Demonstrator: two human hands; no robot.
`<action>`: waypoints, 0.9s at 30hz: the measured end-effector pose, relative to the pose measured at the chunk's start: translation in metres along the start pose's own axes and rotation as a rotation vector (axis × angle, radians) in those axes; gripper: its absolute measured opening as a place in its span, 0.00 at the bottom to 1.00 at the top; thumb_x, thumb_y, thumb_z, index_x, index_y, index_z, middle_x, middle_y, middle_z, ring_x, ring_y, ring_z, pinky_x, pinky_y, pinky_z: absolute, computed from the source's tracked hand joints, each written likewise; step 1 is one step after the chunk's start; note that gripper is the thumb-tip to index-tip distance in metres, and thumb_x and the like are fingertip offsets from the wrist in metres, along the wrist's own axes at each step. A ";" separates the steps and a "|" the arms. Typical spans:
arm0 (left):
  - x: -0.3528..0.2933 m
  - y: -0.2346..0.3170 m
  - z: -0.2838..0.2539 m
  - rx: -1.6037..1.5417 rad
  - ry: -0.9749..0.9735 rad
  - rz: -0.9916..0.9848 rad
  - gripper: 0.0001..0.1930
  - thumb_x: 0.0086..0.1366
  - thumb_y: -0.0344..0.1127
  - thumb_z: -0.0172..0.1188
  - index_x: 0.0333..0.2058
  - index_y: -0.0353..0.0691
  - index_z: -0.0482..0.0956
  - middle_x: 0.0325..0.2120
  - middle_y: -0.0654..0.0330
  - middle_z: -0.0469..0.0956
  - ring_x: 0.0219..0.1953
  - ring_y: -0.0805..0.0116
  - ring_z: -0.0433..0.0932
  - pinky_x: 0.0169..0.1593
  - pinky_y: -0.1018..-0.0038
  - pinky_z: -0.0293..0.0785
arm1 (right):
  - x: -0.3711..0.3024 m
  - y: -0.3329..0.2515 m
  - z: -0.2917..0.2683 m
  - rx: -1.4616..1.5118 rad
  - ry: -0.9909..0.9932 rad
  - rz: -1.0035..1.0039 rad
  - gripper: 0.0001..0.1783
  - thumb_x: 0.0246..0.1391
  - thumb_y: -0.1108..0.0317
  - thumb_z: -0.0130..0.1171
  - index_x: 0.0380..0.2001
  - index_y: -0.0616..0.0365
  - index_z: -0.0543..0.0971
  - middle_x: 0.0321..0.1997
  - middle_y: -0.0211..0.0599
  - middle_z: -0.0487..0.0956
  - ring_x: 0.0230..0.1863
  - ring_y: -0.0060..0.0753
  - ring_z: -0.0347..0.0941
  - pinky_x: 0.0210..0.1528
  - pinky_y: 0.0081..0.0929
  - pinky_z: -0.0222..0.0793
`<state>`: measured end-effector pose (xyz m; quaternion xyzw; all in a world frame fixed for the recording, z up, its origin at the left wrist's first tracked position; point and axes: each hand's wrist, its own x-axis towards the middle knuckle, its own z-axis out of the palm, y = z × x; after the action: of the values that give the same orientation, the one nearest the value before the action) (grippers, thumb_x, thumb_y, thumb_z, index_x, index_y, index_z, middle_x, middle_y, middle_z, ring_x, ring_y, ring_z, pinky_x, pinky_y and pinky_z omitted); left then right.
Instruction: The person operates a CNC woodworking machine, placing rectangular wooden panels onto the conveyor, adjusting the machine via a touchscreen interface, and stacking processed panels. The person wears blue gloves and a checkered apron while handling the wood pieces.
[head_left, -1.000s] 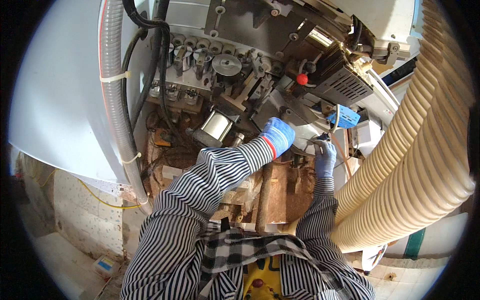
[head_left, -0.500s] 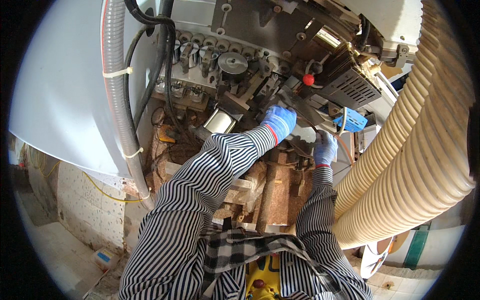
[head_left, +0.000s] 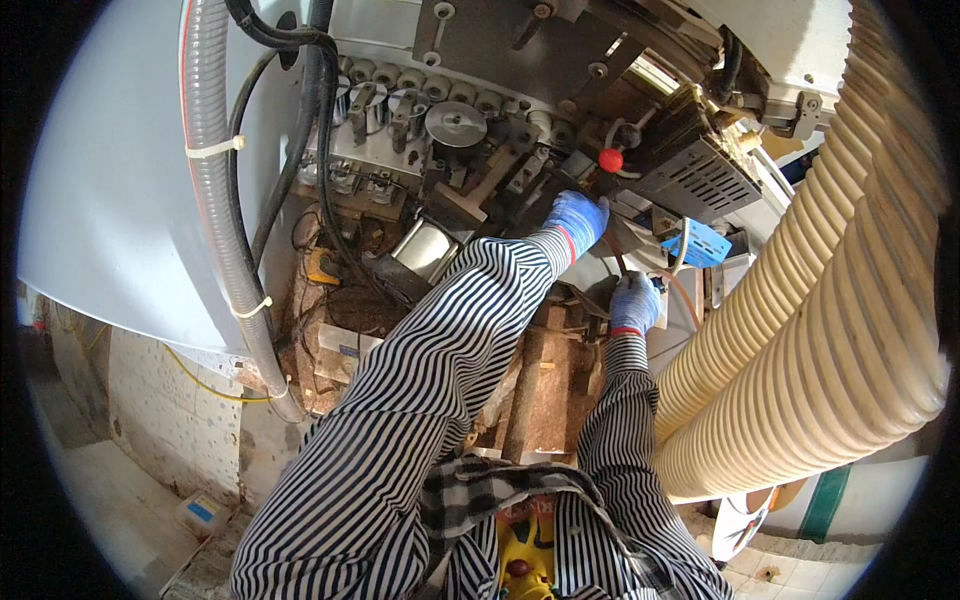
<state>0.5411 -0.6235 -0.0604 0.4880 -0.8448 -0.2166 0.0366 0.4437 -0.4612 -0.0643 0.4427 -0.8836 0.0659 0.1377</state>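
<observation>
My left hand (head_left: 578, 218), in a blue glove with a red cuff, is closed among the machine's feed parts, short of a red ball knob (head_left: 611, 160). Lower and to the right, my right hand (head_left: 636, 302) wears a similar glove, its fingers curled together. A thin brown strip (head_left: 617, 256) spans the gap between both hands, and its orange-brown tail (head_left: 687, 298) bends away past the right one. Each hand seems to pinch the strip, though the fingertips are mostly hidden. A blue box-shaped part (head_left: 697, 243) sits beyond my right hand.
Rollers and a round metal disc (head_left: 456, 124) line the machine bed, with a shiny cylinder (head_left: 423, 250) nearer. Thick ribbed hoses (head_left: 800, 330) crowd the right side. A clear hose (head_left: 222, 200) and black cables hang at left. Sawdust covers the lower ledge (head_left: 543, 400).
My left hand has moved right and farther away, toward the red knob. My right hand has shifted slightly left. The view has also moved a little.
</observation>
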 end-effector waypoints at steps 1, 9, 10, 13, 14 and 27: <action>-0.008 0.002 -0.005 0.043 0.010 0.074 0.18 0.69 0.40 0.44 0.53 0.41 0.72 0.37 0.47 0.81 0.40 0.55 0.81 0.39 0.59 0.76 | -0.001 0.002 0.000 -0.027 -0.030 0.032 0.09 0.52 0.59 0.57 0.31 0.50 0.82 0.30 0.40 0.81 0.34 0.43 0.77 0.39 0.40 0.72; -0.092 -0.006 -0.015 0.105 0.082 0.156 0.25 0.62 0.35 0.52 0.59 0.45 0.63 0.33 0.54 0.80 0.35 0.59 0.81 0.35 0.60 0.77 | 0.018 -0.016 0.013 -0.167 0.046 -0.136 0.11 0.53 0.59 0.54 0.34 0.51 0.81 0.35 0.35 0.81 0.40 0.40 0.77 0.44 0.38 0.69; -0.093 -0.012 -0.012 0.117 0.138 0.188 0.25 0.62 0.35 0.52 0.59 0.45 0.63 0.33 0.54 0.80 0.35 0.59 0.81 0.36 0.61 0.77 | 0.020 -0.017 0.015 -0.184 0.052 -0.154 0.11 0.54 0.57 0.53 0.32 0.51 0.79 0.33 0.37 0.81 0.41 0.41 0.77 0.43 0.40 0.71; -0.085 -0.017 -0.021 0.127 0.259 0.276 0.23 0.61 0.35 0.54 0.56 0.42 0.67 0.35 0.55 0.78 0.37 0.60 0.80 0.38 0.62 0.77 | 0.012 -0.003 0.007 -0.123 -0.055 -0.013 0.11 0.54 0.58 0.53 0.32 0.51 0.80 0.33 0.37 0.81 0.40 0.42 0.77 0.43 0.40 0.71; -0.075 -0.011 -0.030 0.199 0.214 0.317 0.20 0.61 0.35 0.55 0.53 0.41 0.70 0.38 0.55 0.78 0.38 0.60 0.80 0.39 0.62 0.77 | 0.010 -0.005 0.001 -0.147 -0.037 0.004 0.12 0.54 0.57 0.54 0.32 0.51 0.81 0.33 0.37 0.81 0.39 0.42 0.78 0.42 0.40 0.72; -0.153 -0.008 0.003 -0.156 0.402 0.404 0.06 0.59 0.36 0.55 0.35 0.46 0.72 0.26 0.63 0.75 0.30 0.63 0.79 0.33 0.65 0.76 | 0.036 -0.040 0.038 -0.070 0.074 -0.276 0.08 0.49 0.62 0.55 0.31 0.45 0.81 0.33 0.34 0.78 0.39 0.40 0.75 0.41 0.40 0.69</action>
<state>0.6263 -0.4975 -0.0431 0.3390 -0.8813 -0.1683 0.2832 0.4485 -0.5219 -0.0898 0.5522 -0.8103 0.0317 0.1935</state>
